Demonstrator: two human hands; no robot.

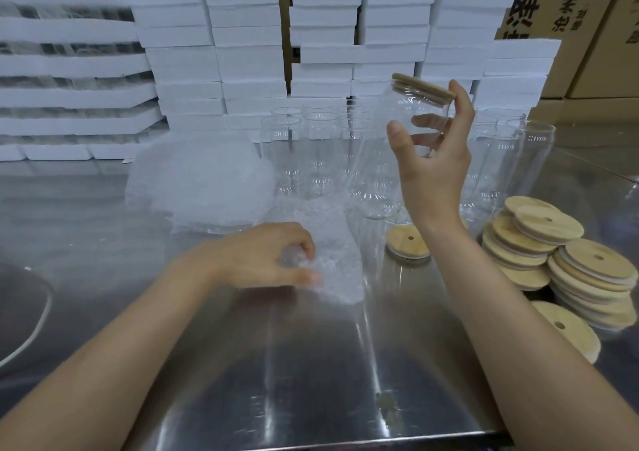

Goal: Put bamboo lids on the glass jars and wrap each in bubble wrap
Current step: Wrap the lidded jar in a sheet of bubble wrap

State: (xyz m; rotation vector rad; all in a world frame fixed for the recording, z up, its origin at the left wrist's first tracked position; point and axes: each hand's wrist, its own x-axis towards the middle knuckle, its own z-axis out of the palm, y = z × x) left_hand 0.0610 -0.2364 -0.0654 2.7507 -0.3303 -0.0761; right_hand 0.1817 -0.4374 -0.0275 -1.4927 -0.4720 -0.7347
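1. The left hand (269, 257) rests low on the counter (294, 364), fingers curled, thumb and fingertips pinching the near edge of a bubble wrap sheet (332, 236). The sheet lies flat and runs away from the hand to its right. The hand is slightly blurred, so the exact finger placement cannot be told.
2. Judgement: the sheet is light, limp and prone to sliding on polished steel. An edge pinch suits it, though it will likely need pinning while a jar is rolled in.
3. A pile of bubble wrap (200, 181) lies beyond the left hand, apart from it.
4. Open jars (316, 146) stand upright in rows between the two hands and further back, all without lids.
5. The right hand (432, 167) is raised above the counter and holds a glass jar (380, 174). The thumb lies on the near wall, the fingers are curled round the far wall and show through the glass, and the forefinger reaches up to the rim of the bamboo lid (423, 88).
6. The jar is tilted, lid end high and toward the right, base down toward the sheet. The lid appears seated.
7. Judgement: the glass is rigid, smooth, slippery and breakable. A grip round the upper body, one finger steadying the lid, is sound. Contact with the standing jars is the main risk.
8. Loose bamboo lids (560, 253) are heaped right of the right forearm, and a single lid (408, 243) lies just left of it.
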